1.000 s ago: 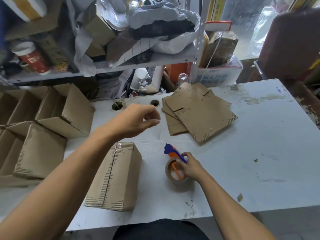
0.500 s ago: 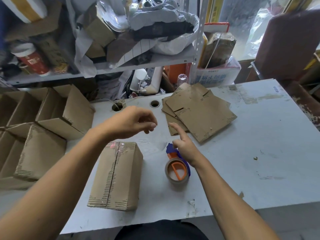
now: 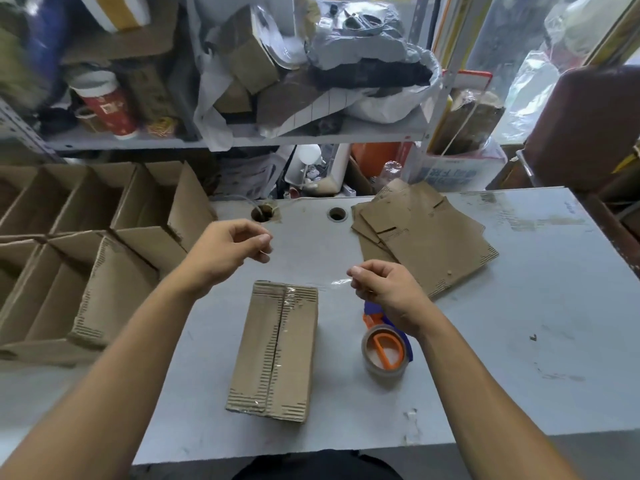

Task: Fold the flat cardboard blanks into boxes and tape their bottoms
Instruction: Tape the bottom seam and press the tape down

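Right hand (image 3: 388, 289) left the tape roll (image 3: 384, 351); both hands, left hand (image 3: 225, 251) too, pinch glossy clear tape (image 3: 337, 282).

The right hand (image 3: 388, 292) covers the top of the tape dispenser (image 3: 384, 348). Clear tape between the hands is too faint to trace. The folded boxes (image 3: 69, 258) run off the left edge. Shelf (image 3: 242, 140) clutter is blurred, its labels unreadable.

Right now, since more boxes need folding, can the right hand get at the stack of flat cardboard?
Probably yes. The right hand hovers just beside the stack of flat cardboard, with only bare table between. But its fingers seem to pinch a clear tape strip, which it must release first.
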